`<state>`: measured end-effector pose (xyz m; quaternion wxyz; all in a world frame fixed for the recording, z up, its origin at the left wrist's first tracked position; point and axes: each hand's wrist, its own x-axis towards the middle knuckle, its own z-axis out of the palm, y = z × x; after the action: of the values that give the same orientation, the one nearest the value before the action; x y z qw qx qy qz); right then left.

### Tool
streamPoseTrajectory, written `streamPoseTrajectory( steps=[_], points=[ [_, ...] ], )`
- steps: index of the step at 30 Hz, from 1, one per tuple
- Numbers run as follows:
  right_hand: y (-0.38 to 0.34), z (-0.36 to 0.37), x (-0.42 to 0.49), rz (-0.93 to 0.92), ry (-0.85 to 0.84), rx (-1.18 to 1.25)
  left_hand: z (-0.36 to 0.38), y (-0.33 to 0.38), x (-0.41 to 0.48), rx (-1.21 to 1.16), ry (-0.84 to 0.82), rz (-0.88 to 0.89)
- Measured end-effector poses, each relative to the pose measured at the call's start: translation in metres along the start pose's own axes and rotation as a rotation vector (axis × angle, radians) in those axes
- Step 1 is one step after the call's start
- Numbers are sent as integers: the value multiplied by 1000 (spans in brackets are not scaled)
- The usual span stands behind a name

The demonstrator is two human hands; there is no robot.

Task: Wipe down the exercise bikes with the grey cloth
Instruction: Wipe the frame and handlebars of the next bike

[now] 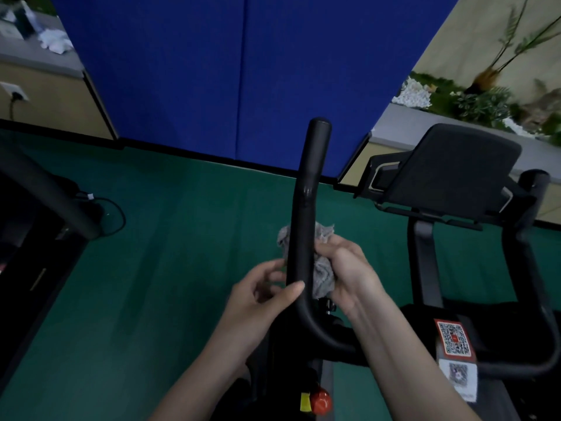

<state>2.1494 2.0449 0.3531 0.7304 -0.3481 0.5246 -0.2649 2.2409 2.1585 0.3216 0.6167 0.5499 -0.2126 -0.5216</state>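
Left hand point(264, 296) grips handlebar point(306, 208) low down, thumb across its front. Right hand point(349, 268) just right of handlebar, clutching bunched grey cloth point(324, 276) against it. Console point(449, 171) farther right of handlebar; blue panel point(212, 71) beyond.

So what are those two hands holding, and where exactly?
The right hand grips the grey cloth by its bunched middle, against the handlebar. The left hand holds the handlebar just above its bend, thumb across the front.

left hand point(256, 297), right hand point(349, 270) both gripping
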Motion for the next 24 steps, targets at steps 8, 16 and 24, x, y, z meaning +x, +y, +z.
streamPoseTrajectory(
  steps=[8, 16, 24],
  points=[
    [14, 0, -20, -110, 55, 205, 1, 13, 11, 69, -2, 3],
    [1, 28, 2, -401, 303, 89, 1, 18, 16, 46, -19, -14],
    [11, 24, -3, -674, 401, -230, -5, 17, 21, 33, -65, -49]
  ],
)
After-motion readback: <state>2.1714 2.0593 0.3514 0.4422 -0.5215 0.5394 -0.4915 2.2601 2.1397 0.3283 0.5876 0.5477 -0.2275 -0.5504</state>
